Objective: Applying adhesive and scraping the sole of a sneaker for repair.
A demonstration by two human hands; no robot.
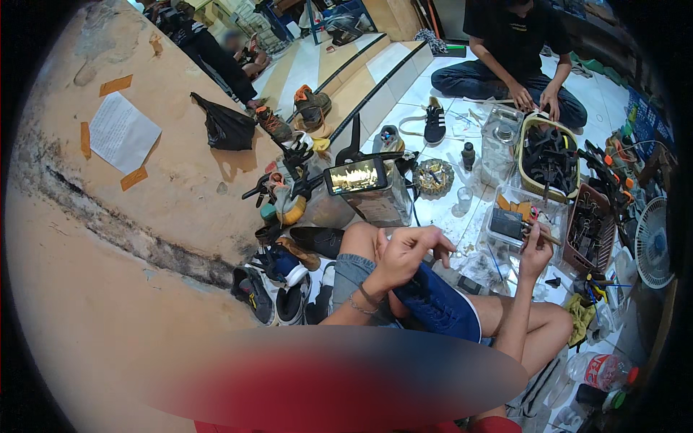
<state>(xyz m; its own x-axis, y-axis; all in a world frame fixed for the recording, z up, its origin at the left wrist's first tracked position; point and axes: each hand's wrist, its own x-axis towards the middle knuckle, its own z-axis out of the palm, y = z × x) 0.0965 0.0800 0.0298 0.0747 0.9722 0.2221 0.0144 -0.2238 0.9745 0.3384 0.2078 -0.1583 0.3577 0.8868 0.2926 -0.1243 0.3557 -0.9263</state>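
A dark blue shoe point(437, 307) with a white sole edge lies across my lap, its laces facing up. My left hand point(413, 254) hangs just above the shoe with its fingers curled together; whatever they pinch, if anything, is too small to see. Off to the right, my right hand point(535, 251) is closed around a slim tool with a wooden handle point(552, 239). Its tip points left, over a clear plastic box point(546, 206) that holds a dark grey block point(507, 224) and orange-brown pieces.
A phone point(356, 177) rests on a clear container by my left knee. Several shoes point(253, 292) line the wall. Ahead sits another person point(520, 65) near a yellow basket point(548, 189). At right are a brown basket point(592, 227), a white fan point(654, 242) and a plastic bottle point(600, 372).
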